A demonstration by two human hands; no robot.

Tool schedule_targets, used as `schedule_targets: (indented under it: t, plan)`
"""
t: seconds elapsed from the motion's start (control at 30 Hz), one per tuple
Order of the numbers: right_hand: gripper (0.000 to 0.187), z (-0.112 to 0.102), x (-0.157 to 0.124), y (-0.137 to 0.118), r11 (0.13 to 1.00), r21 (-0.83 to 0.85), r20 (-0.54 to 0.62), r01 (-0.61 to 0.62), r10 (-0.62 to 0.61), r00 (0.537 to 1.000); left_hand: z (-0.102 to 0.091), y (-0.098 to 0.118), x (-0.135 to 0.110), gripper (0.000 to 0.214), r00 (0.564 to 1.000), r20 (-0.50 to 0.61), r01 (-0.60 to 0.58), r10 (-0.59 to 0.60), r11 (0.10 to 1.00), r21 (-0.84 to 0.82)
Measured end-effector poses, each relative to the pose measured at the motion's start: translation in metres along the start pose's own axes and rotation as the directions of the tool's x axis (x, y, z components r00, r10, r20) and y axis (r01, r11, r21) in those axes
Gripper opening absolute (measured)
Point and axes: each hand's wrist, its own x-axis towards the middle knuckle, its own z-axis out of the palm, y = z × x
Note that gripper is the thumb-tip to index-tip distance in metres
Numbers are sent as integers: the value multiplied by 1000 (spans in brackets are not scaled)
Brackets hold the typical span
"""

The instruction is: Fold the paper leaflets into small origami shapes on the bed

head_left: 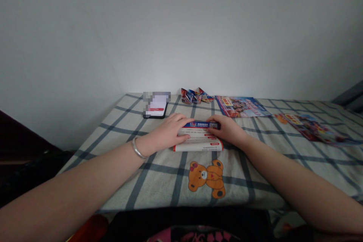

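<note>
A folded printed leaflet [198,143], white with red labels and a blue band along its far edge, lies on the checked cloth in front of me. My left hand [174,130] grips its left side, thumb on the white face and fingers at the far edge. At the far right corner, my right hand [225,130] pinches the paper beside a small square code. The leaflet's near edge looks rounded, like a fold. Parts of its left and right sides are hidden under my fingers.
A phone [157,105] with a lit screen lies at the back left. Near the wall is a crumpled, folded colourful paper [195,95]. Two flat colourful leaflets, one behind [241,106] and another farther right [320,128], lie on the checked cloth [159,181].
</note>
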Motion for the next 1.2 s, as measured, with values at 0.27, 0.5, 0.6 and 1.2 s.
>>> schedule_targets:
  t: [0.27, 0.5, 0.6, 1.2]
  plan:
    - [18, -1, 0, 4, 998, 62, 3, 29, -29, 1000, -3, 2, 2, 47, 997, -13, 80, -80, 996, 27]
    - [15, -4, 0, 2, 999, 40, -44, 26, -24, 999, -5, 3, 3, 31, 980, -99, 174, -172, 985, 10]
    - [15, -6, -1, -1, 999, 33, -57, 15, -13, 998, -6, 3, 4, 22, 977, -118, 180, -179, 984, -9]
    - [18, -8, -1, 7, 995, 44, -132, -93, 98, 986, -10, -1, 4, 21, 974, -148, 160, -173, 983, -91]
